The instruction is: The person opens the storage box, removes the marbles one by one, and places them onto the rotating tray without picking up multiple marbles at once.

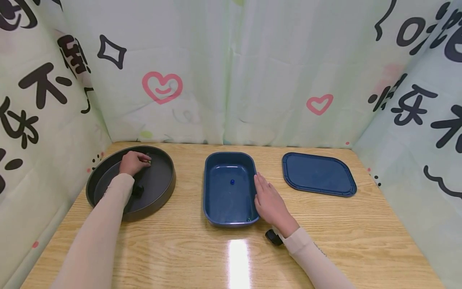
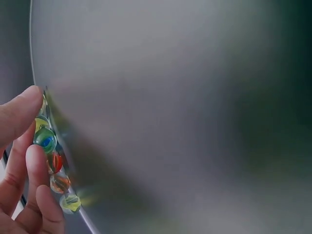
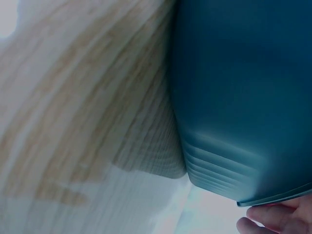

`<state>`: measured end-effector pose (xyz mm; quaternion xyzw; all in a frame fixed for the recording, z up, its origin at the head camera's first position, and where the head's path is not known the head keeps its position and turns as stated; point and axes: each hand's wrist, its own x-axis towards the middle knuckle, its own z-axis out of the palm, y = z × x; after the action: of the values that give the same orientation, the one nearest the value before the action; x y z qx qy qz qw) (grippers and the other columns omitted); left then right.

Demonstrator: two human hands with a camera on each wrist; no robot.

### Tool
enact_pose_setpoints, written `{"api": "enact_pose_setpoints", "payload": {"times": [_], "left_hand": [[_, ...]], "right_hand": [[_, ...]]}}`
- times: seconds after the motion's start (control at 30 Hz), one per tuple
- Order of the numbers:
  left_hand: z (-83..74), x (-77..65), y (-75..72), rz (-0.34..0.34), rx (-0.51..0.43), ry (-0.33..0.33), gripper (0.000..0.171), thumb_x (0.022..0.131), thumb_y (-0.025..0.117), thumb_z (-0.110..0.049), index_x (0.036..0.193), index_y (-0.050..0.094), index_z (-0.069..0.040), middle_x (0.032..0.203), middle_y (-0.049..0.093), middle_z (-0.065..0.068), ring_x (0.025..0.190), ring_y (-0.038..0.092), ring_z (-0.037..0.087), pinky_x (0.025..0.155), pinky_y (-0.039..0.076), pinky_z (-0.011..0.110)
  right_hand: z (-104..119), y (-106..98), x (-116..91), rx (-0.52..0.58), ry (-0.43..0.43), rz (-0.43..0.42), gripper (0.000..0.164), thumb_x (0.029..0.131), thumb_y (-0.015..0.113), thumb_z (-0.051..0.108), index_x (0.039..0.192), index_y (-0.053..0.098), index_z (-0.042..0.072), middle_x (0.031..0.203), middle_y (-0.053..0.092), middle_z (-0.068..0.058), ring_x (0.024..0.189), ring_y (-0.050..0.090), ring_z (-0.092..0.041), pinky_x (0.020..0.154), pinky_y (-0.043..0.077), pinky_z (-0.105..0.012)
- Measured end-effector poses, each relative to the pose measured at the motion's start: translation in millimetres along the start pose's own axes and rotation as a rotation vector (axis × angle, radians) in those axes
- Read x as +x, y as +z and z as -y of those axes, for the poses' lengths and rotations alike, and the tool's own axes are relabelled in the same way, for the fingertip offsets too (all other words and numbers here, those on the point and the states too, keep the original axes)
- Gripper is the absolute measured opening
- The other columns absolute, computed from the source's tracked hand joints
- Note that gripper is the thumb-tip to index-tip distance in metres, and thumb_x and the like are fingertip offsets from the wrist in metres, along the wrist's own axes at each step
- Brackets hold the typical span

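Note:
My left hand [image 1: 133,162] reaches into a round dark grey pan [image 1: 159,188]. In the left wrist view, its thumb and fingers close around glass marbles lined along the pan's wall, seemingly pinching a yellowish one [image 2: 40,123]. Beside it are a green-blue marble [image 2: 45,140], a red-streaked one [image 2: 55,162], an orange one [image 2: 60,183] and a yellow-streaked one [image 2: 70,203]. My right hand [image 1: 270,200] rests with straight fingers against the right side of a deep blue rectangular container [image 1: 205,192]. Inside lie a blue marble [image 1: 232,182] and a small greenish marble [image 1: 249,219].
A flat blue lid [image 1: 319,174] lies on the wooden table [image 1: 180,253] to the right of the container. Patterned curtains [image 1: 202,80] enclose the table at the back and both sides. The pan stands close to the left curtain.

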<state>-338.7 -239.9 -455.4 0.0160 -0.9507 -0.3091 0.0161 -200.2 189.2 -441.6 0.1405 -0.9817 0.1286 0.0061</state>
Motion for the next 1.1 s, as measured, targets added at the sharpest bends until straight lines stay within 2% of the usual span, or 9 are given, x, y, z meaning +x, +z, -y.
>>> {"api": "enact_pose_setpoints", "payload": {"times": [0.27, 0.53, 0.8, 1.03, 1.1], "left_hand": [[2.4, 0.8, -1.4, 0.04, 0.017, 0.055, 0.022, 0.081, 0.071, -0.008, 0.101, 0.072, 0.001, 0.092, 0.07, 0.02, 0.088, 0.062, 0.036, 0.079, 0.048, 0.046], [1.0, -0.5, -3.7, 0.074, 0.032, 0.071, 0.023, 0.081, 0.071, -0.01, 0.102, 0.072, 0.0, 0.095, 0.071, 0.019, 0.093, 0.062, 0.038, 0.083, 0.047, 0.048], [3.0, -1.6, -3.3, 0.052, -0.012, 0.056, 0.023, 0.082, 0.071, -0.011, 0.102, 0.072, 0.0, 0.094, 0.071, 0.02, 0.09, 0.063, 0.036, 0.079, 0.049, 0.045], [4.5, -3.2, -3.2, 0.01, -0.079, 0.043, 0.025, 0.081, 0.073, -0.014, 0.102, 0.072, 0.0, 0.093, 0.072, 0.018, 0.096, 0.063, 0.036, 0.082, 0.048, 0.042], [3.4, -3.8, -3.7, -0.006, -0.092, 0.042, 0.026, 0.08, 0.075, -0.015, 0.101, 0.073, -0.001, 0.092, 0.073, 0.017, 0.086, 0.066, 0.026, 0.076, 0.048, 0.034]], "right_hand": [[0.0, 0.4, -0.3, 0.001, 0.001, -0.001, 0.057, 0.096, 0.041, 0.013, 0.147, 0.022, -0.005, 0.155, 0.021, -0.019, 0.142, 0.026, -0.032, 0.113, 0.027, -0.049], [0.2, 0.3, -0.1, 0.005, -0.001, -0.001, 0.057, 0.096, 0.041, 0.013, 0.147, 0.021, -0.005, 0.155, 0.02, -0.019, 0.142, 0.026, -0.032, 0.113, 0.027, -0.049], [0.1, 0.9, -0.1, 0.005, 0.001, 0.001, 0.057, 0.097, 0.04, 0.013, 0.147, 0.021, -0.005, 0.156, 0.02, -0.018, 0.143, 0.025, -0.032, 0.113, 0.026, -0.049], [-0.8, 1.3, -0.3, 0.004, -0.004, -0.007, 0.057, 0.096, 0.041, 0.013, 0.147, 0.021, -0.005, 0.155, 0.021, -0.019, 0.142, 0.027, -0.032, 0.113, 0.027, -0.049], [-1.0, 1.5, -0.4, 0.001, -0.005, -0.006, 0.057, 0.096, 0.041, 0.013, 0.147, 0.021, -0.005, 0.155, 0.021, -0.019, 0.142, 0.027, -0.032, 0.113, 0.027, -0.049]]}}
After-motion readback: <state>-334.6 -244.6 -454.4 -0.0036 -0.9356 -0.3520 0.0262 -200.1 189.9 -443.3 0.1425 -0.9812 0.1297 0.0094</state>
